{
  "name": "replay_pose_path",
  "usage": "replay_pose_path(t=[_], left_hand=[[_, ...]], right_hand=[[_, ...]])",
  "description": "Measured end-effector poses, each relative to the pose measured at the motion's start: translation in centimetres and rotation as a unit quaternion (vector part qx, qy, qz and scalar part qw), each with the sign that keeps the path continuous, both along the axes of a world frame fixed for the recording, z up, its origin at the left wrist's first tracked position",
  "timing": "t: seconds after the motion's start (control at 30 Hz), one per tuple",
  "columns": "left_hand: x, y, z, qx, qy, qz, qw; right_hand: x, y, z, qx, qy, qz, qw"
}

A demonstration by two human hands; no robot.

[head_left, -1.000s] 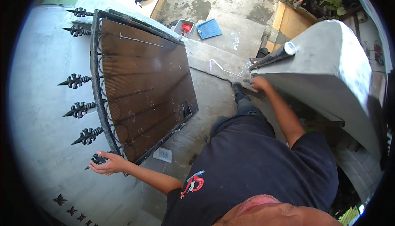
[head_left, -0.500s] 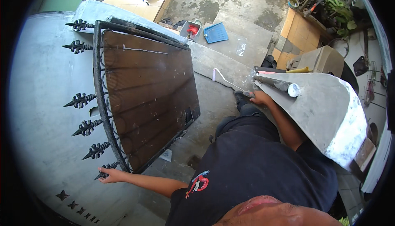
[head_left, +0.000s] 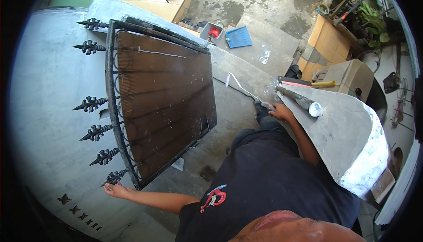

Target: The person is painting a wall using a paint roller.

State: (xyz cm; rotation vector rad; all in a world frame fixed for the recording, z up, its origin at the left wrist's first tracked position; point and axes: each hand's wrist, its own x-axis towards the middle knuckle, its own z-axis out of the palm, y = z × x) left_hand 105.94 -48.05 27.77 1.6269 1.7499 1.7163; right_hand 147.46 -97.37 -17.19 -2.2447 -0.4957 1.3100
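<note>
My right hand (head_left: 280, 112) is closed around the grip of a paint roller (head_left: 240, 84). Its bent wire frame reaches forward and left, ending in a narrow roller with whitish paint. At the lower left, my left hand (head_left: 116, 190) is closed at the tip of the nearest black spear-shaped finial (head_left: 114, 177). That finial is one of several along the edge of a metal gate (head_left: 115, 123). Brown ribbed sheeting (head_left: 169, 105) covers the gate and has a thin pale paint streak near its far end.
To the left stands a pale bluish-white wall (head_left: 48, 92). On the right, a grey masonry pillar top (head_left: 339, 132) has white paint on its near edge and carries a dark pipe (head_left: 299, 100). Farther off are a blue paint tray (head_left: 239, 37) and a grey bucket (head_left: 210, 33) with something red inside.
The whole view has shifted slightly. My left hand appears slightly lower at the finial's tip. My right hand keeps hold of the paint roller, nearly in place.
</note>
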Motion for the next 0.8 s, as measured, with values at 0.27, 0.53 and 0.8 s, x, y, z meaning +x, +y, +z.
replay_pose_path(t=[0.27, 0.53, 0.8], left_hand=[[0.6, 0.4, -0.5, 0.019, 0.012, 0.002, 1.0], [0.8, -0.7, -0.6, 0.012, 0.001, -0.025, 1.0], [-0.8, -2.3, -1.6, 0.034, 0.03, -0.123, 0.991]], right_hand=[[0.3, -0.1, -0.4, -0.023, 0.006, 0.011, 1.0], [0.2, -0.5, -0.7, -0.017, -0.038, 0.057, 0.997], [0.1, -0.5, -0.1, -0.035, -0.043, 0.06, 0.997]])
